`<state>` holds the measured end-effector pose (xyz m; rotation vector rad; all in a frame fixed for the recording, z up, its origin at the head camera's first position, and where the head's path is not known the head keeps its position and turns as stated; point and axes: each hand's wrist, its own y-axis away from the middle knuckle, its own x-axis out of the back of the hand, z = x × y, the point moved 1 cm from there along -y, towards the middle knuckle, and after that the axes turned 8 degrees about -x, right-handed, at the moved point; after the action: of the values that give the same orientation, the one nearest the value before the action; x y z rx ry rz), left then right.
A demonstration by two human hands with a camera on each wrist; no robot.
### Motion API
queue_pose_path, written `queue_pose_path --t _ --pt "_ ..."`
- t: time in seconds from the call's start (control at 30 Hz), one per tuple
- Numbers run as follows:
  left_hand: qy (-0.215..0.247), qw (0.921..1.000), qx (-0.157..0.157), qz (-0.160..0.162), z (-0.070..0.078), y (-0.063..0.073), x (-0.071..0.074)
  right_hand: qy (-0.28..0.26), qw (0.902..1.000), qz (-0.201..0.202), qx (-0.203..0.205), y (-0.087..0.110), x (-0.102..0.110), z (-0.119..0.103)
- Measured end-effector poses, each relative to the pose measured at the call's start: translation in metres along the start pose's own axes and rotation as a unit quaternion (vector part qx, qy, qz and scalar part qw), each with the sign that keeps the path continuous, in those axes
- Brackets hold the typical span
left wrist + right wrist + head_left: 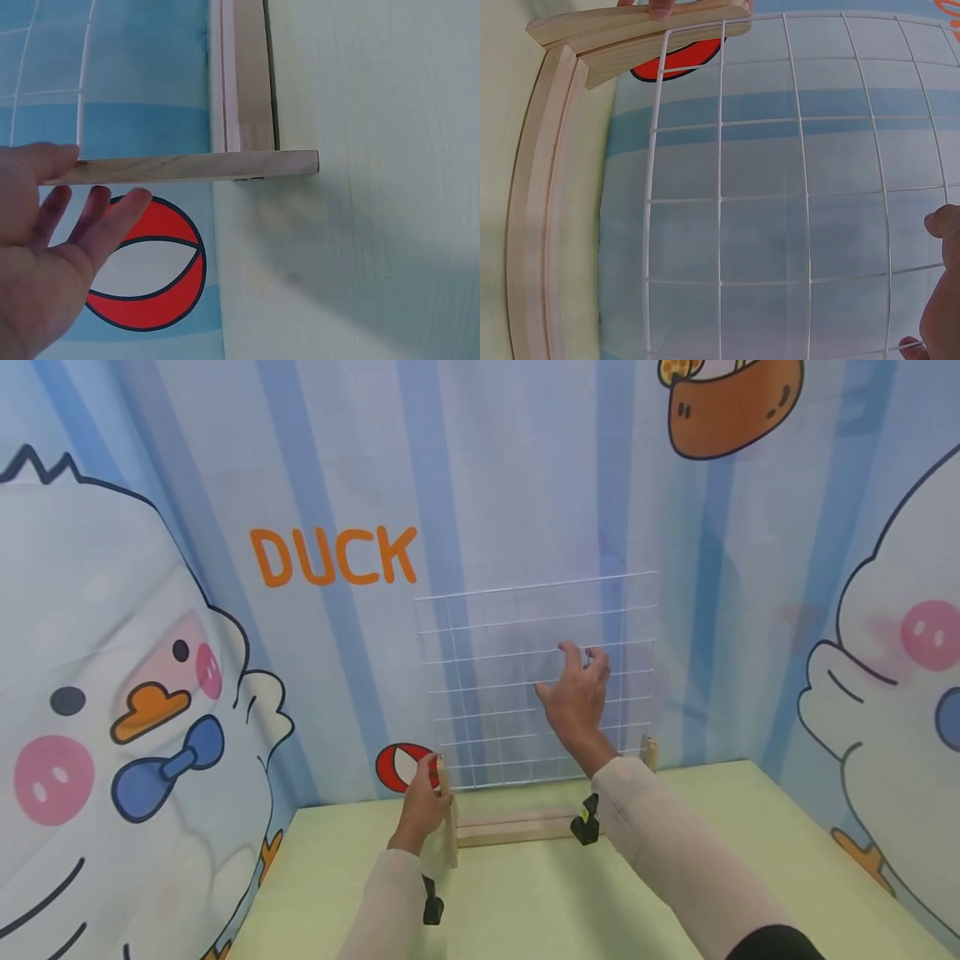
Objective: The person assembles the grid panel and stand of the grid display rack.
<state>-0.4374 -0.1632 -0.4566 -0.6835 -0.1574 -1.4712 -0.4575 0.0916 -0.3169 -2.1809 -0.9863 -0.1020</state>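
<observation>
A white wire grid panel stands upright at the back of the table, between the uprights of a low wooden stand. My left hand pinches the left wooden upright, thumb on one side and fingers on the other. With spread, bent fingers, my right hand holds the grid near its middle right. In the right wrist view the thumb lies at one wire and a fingertip shows behind another. The grid's lower edge hangs above the stand's crossbar. My right forearm partly hides the right upright.
A pale yellow tabletop lies under the stand. Close behind rises a blue striped cloth backdrop printed with ducks, and cloth also flanks both sides. Black wrist devices sit on both of my wrists.
</observation>
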Motion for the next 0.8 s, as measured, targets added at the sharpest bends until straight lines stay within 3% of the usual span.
queue_pose_path --t 0.17,0.4,0.67,0.8 --pt "-0.039 0.9984 -0.025 0.032 0.013 -0.004 0.010 -0.002 1.0000 -0.001 -0.004 0.002 -0.001 0.002" --pt "-0.036 0.9907 -0.062 0.116 0.063 -0.023 0.028 0.003 1.0000 0.002 -0.001 0.001 -0.002 0.004" --pt "-0.043 0.9791 -0.063 0.189 0.117 -0.042 0.037 0.001 1.0000 -0.003 -0.003 0.002 -0.003 0.003" --pt "-0.038 0.9787 -0.050 0.195 0.134 -0.049 0.033 0.005 1.0000 -0.003 -0.006 0.003 -0.003 0.003"
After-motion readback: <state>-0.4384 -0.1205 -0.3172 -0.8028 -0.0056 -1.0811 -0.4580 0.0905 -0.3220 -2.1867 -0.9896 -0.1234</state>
